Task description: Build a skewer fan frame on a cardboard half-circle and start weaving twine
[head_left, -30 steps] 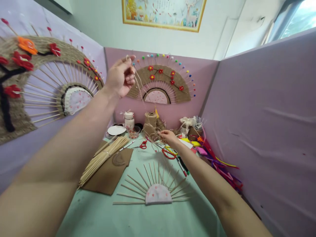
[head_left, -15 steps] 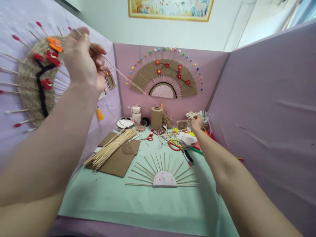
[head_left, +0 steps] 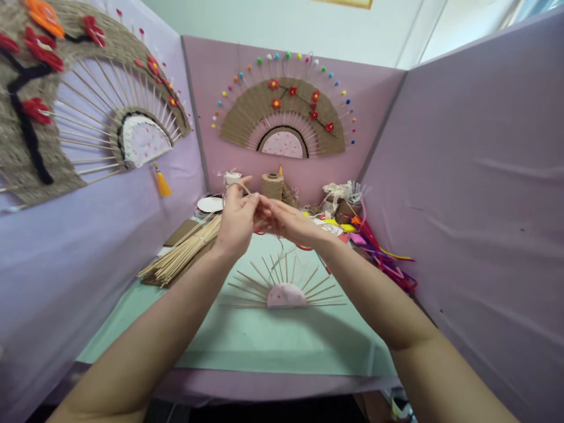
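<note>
My left hand [head_left: 238,220] is closed on a thin strand of twine [head_left: 242,187], which loops over its fingers. My right hand [head_left: 293,223] meets it, fingertips pressed together against the left fingers and also pinching the twine. A loose end dangles below the hands. Beneath them on the table lies a half-round fan frame [head_left: 286,295], a white semicircle with pink spots and thin sticks fanning out from it. Behind the hands stands a spool of brown twine [head_left: 272,187], its lower part partly hidden.
A bundle of bamboo sticks [head_left: 185,252] rests on cardboard at left. Pipe cleaners [head_left: 388,264] lie at right, near a pot [head_left: 348,210]. Finished fans hang on the back panel [head_left: 247,126] and left panel [head_left: 101,56]. A white jar [head_left: 232,178] stands at the back.
My left hand has come down from the upper left, and my right hand has moved in from the back right. They now meet above the fan frame. The view has tilted down.
</note>
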`<state>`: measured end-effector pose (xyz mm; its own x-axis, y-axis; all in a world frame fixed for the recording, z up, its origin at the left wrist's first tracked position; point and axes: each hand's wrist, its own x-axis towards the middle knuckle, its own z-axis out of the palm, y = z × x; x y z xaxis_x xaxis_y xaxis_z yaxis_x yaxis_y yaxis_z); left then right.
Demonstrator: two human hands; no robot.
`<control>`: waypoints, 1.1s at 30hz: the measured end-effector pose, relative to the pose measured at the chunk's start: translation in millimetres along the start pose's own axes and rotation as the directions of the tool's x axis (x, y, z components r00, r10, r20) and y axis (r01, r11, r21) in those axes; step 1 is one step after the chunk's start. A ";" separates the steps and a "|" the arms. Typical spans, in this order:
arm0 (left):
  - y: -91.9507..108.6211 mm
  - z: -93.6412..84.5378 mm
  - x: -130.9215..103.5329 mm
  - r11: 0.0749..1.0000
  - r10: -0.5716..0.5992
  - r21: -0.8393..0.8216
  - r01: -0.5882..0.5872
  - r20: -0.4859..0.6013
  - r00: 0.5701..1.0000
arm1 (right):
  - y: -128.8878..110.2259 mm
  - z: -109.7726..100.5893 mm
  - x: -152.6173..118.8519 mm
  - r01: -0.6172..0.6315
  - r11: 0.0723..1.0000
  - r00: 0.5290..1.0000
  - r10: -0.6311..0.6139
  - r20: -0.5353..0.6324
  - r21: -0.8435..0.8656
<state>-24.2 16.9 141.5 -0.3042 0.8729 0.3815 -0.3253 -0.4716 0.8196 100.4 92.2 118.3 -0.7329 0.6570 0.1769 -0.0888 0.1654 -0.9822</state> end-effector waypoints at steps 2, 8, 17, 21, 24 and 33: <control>0.4 -15.4 -1.5 0.997 -0.059 -0.059 0.054 -0.098 0.993 | 6.8 10.9 -15.2 -0.016 0.999 0.999 0.018 0.041 -0.050; 31.6 -105.1 14.1 0.909 -0.316 -0.384 0.160 -0.387 0.866 | 2.5 -57.3 -59.3 -0.060 0.794 0.972 -0.093 -0.218 -0.605; 16.8 -162.3 1.2 0.882 -0.316 -0.469 0.045 -0.518 0.795 | -11.9 -167.1 -112.3 -0.368 0.657 0.810 -0.122 -0.574 -0.658; 8.2 -167.5 -5.3 0.915 -0.281 -0.400 0.049 -0.547 0.788 | -11.6 -182.7 -130.1 -0.454 0.580 0.785 -0.100 -0.612 -0.677; 4.0 -174.3 -9.1 0.932 -0.259 -0.360 0.049 -0.562 0.785 | -6.8 -193.5 -139.7 -0.490 0.562 0.759 -0.100 -0.643 -0.666; -10.0 -187.0 -17.8 0.968 -0.128 -0.248 -0.035 -0.609 0.783 | 11.2 -200.7 -134.8 -0.535 0.532 0.700 -0.156 -0.697 -0.656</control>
<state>-182.9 -17.3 46.6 -0.7420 0.6671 -0.0665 -0.5261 -0.5179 0.6745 333.6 153.1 96.1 -0.0287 0.9467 0.3208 0.7878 0.2189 -0.5757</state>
